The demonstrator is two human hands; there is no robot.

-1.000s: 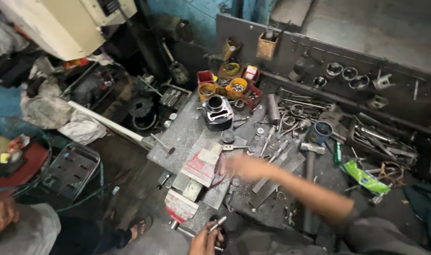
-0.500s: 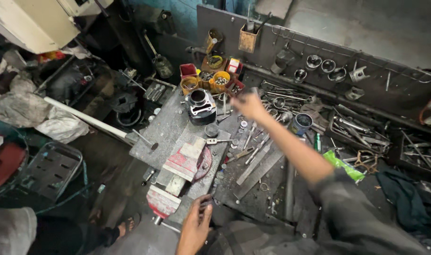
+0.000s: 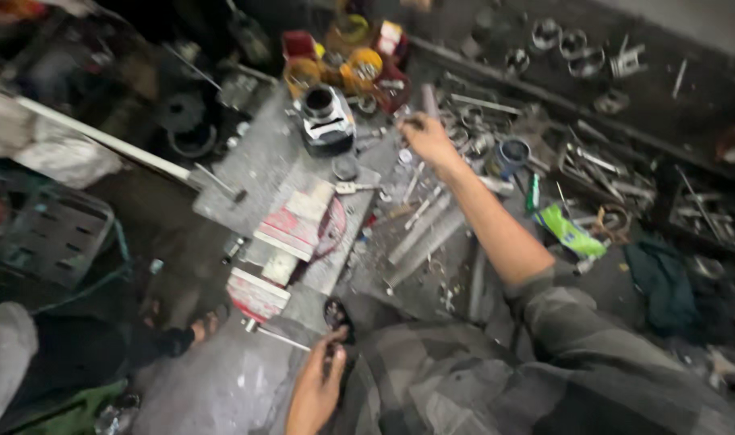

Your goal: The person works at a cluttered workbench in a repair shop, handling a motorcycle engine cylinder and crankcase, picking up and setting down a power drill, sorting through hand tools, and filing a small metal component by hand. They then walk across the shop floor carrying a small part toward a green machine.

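My right hand (image 3: pixel 428 138) is stretched out over the metal workbench (image 3: pixel 258 165), its fingers curled among scattered tools just right of a grey engine cylinder (image 3: pixel 327 119). Blur hides whether the fingers hold anything. A short metal rod (image 3: pixel 428 98) lies just beyond the fingertips. My left hand (image 3: pixel 317 388) is low near my checked shirt and pinches a small dark part (image 3: pixel 337 314). A red bench vise (image 3: pixel 291 235) stands on the bench between the two hands.
Coloured tins (image 3: pixel 359 66) stand behind the cylinder. A blue-rimmed cup (image 3: pixel 509 155), a green packet (image 3: pixel 573 234) and several loose tools lie to the right. A long-handled hammer (image 3: pixel 122 149) rests at the left, above a wire crate (image 3: pixel 53 234). Another person's foot (image 3: pixel 202 326) is at the lower left.
My right arm has reached farther, from above the vise to beside the engine cylinder. My left hand stays low with the small part. The camera has come closer.
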